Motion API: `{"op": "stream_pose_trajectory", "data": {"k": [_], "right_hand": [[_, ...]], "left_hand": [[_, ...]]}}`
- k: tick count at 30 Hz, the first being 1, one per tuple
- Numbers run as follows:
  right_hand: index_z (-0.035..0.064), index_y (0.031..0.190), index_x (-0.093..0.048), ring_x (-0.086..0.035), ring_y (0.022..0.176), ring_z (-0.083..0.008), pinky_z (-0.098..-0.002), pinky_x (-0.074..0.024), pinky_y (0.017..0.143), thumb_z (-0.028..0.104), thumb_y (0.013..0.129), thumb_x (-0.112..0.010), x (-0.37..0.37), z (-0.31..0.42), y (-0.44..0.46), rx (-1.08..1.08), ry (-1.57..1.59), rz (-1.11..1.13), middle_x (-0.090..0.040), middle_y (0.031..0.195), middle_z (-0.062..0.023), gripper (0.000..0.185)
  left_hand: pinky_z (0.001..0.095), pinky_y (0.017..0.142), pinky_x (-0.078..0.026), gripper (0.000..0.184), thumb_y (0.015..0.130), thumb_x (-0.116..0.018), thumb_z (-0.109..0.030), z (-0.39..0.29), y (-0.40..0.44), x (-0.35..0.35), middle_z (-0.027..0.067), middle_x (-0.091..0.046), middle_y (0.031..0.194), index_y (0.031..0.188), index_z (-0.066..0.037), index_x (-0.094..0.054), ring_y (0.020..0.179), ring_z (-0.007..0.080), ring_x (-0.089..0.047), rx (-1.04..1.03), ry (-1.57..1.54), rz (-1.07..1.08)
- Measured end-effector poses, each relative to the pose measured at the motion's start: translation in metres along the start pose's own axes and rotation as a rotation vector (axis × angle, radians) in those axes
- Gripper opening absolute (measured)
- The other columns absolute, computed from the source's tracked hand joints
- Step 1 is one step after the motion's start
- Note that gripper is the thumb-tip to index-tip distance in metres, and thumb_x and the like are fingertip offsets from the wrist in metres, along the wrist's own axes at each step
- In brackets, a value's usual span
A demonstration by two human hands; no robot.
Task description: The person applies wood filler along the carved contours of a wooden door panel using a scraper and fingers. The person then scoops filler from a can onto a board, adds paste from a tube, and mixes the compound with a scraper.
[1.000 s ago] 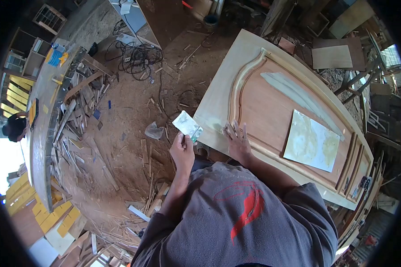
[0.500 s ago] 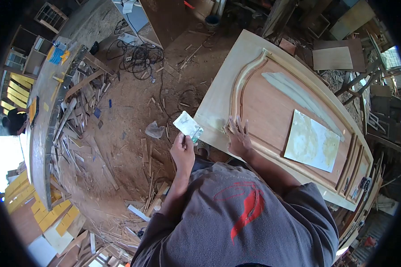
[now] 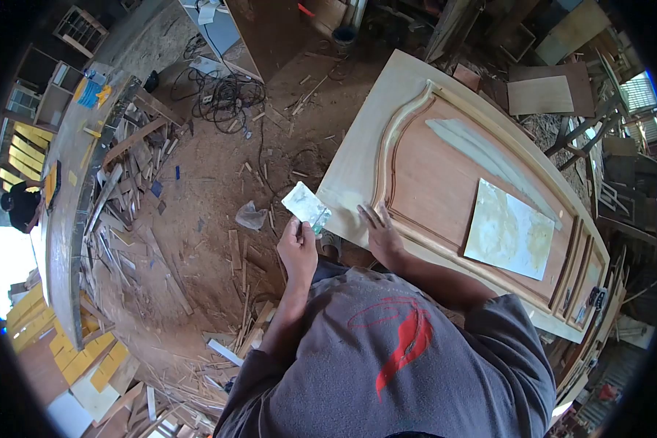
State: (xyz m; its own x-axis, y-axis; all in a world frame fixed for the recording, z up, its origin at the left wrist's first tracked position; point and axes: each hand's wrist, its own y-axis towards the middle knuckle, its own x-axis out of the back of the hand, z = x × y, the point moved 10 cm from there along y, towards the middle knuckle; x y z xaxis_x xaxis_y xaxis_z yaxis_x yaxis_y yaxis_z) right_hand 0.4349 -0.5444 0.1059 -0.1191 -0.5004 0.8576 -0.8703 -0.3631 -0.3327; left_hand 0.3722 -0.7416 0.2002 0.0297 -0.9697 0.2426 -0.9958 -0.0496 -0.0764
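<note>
My left hand (image 3: 298, 247) is closed on a small, flat putty scraper (image 3: 306, 205), whitish and smeared, with a bit of green by the fingers. It is held up just left of the door's corner. Resting on the pale frame of a wooden door (image 3: 431, 180) is my right hand (image 3: 384, 237), fingers stretched out and holding nothing. Curved moulding runs round the door's inner panel, and a whitish filler streak (image 3: 482, 157) crosses that panel. A rectangular white sheet (image 3: 509, 229) with yellowish smears lies on the panel, to the right of my right hand.
Wood scraps (image 3: 120, 208) litter the dirt floor. A tangled black cable (image 3: 230, 98) lies near a cabinet (image 3: 266, 36). A clear plastic bag (image 3: 251, 217) is on the floor beside my left hand. Another person (image 3: 23, 206) is by a long bench (image 3: 73, 241) at the far left.
My right hand has slid slightly left and down along the door's frame. My left hand keeps hold of the scraper, nearly still. The person at the far left has shifted a little.
</note>
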Motion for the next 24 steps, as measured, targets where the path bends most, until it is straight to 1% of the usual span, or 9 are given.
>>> {"op": "stream_pose_trajectory", "data": {"k": [3,6,10,13,14,17,20,23,24], "right_hand": [[0.0103,0.143,-0.068,-0.010,0.164,-0.0328,-0.0643,-0.0061,0.130,0.036,0.099,-0.053,0.003,0.001,-0.003,0.053,-0.047,0.052,-0.025,0.176,-0.0108,0.053],[0.0103,0.146,-0.064,-0.011,0.164,-0.0335,-0.0650,-0.0053,0.130,0.035,0.099,-0.053,0.008,-0.005,-0.014,0.086,-0.025,0.122,-0.027,0.175,-0.0111,0.055],[0.0101,0.148,-0.061,-0.024,0.159,-0.0390,-0.0638,-0.0141,0.129,0.025,0.095,-0.058,0.006,-0.035,-0.024,-0.109,0.218,-0.040,-0.039,0.167,-0.0167,0.056],[0.0088,0.144,-0.063,-0.035,0.152,-0.0416,-0.0583,-0.0274,0.126,0.018,0.086,-0.067,-0.010,-0.063,-0.038,-0.274,0.964,-0.105,-0.049,0.156,-0.0210,0.059],[0.0078,0.143,-0.062,-0.049,0.139,-0.0430,-0.0517,-0.0415,0.117,0.015,0.079,-0.071,-0.015,-0.067,-0.043,-0.341,1.020,-0.155,-0.056,0.145,-0.0241,0.065],[0.0061,0.144,-0.060,-0.057,0.129,-0.0438,-0.0495,-0.0481,0.111,0.017,0.082,-0.069,-0.039,-0.062,-0.050,-0.438,1.296,-0.104,-0.058,0.141,-0.0253,0.064],[0.0047,0.146,-0.058,-0.061,0.123,-0.0446,-0.0485,-0.0524,0.105,0.016,0.082,-0.069,-0.036,-0.058,-0.052,-0.470,1.364,-0.135,-0.059,0.139,-0.0266,0.067],[0.0035,0.151,-0.052,-0.061,0.122,-0.0435,-0.0489,-0.0523,0.104,0.013,0.081,-0.069,-0.036,-0.049,-0.052,-0.514,1.188,-0.174,-0.058,0.137,-0.0258,0.073],[0.0031,0.152,-0.049,-0.061,0.122,-0.0432,-0.0488,-0.0525,0.104,0.013,0.080,-0.069,-0.033,-0.048,-0.049,-0.530,1.190,-0.150,-0.058,0.137,-0.0258,0.076]], "left_hand": [[0.0309,0.074,-0.065,0.024,0.107,-0.056,-0.007,-0.001,-0.002,0.006,0.0137,-0.073,0.103,0.121,0.011,-0.064,0.088,0.0130,-0.072,-0.005,-0.022,-0.026],[0.0308,0.074,-0.065,0.024,0.108,-0.055,-0.007,-0.003,-0.003,0.012,0.0135,-0.073,0.103,0.121,0.011,-0.064,0.088,0.0130,-0.072,-0.012,-0.032,-0.051],[0.0306,0.074,-0.064,0.024,0.108,-0.055,-0.007,-0.005,-0.005,0.024,0.0134,-0.073,0.104,0.121,0.011,-0.064,0.089,0.0131,-0.072,-0.005,-0.013,-0.066],[0.0301,0.074,-0.064,0.024,0.107,-0.055,-0.007,0.009,-0.004,0.028,0.0132,-0.073,0.103,0.121,0.011,-0.065,0.089,0.0128,-0.071,-0.018,0.007,-0.079],[0.0300,0.073,-0.064,0.024,0.107,-0.056,-0.007,0.013,-0.005,0.028,0.0135,-0.073,0.103,0.121,0.011,-0.065,0.088,0.0131,-0.072,-0.017,-0.006,-0.080],[0.0299,0.072,-0.064,0.025,0.107,-0.056,-0.007,0.004,-0.005,0.024,0.0140,-0.073,0.102,0.122,0.011,-0.065,0.085,0.0139,-0.073,-0.012,-0.022,-0.071],[0.0301,0.070,-0.064,0.026,0.107,-0.055,-0.006,0.001,-0.006,0.020,0.0146,-0.073,0.103,0.123,0.012,-0.064,0.082,0.0150,-0.074,-0.001,0.011,-0.064],[0.0304,0.069,-0.064,0.026,0.107,-0.055,-0.005,0.003,-0.001,0.015,0.0147,-0.073,0.103,0.123,0.012,-0.064,0.081,0.0151,-0.074,-0.023,0.030,-0.046],[0.0305,0.069,-0.065,0.025,0.107,-0.055,-0.005,0.006,0.002,0.012,0.0143,-0.073,0.103,0.123,0.012,-0.064,0.081,0.0146,-0.073,-0.032,0.020,-0.037]]}}
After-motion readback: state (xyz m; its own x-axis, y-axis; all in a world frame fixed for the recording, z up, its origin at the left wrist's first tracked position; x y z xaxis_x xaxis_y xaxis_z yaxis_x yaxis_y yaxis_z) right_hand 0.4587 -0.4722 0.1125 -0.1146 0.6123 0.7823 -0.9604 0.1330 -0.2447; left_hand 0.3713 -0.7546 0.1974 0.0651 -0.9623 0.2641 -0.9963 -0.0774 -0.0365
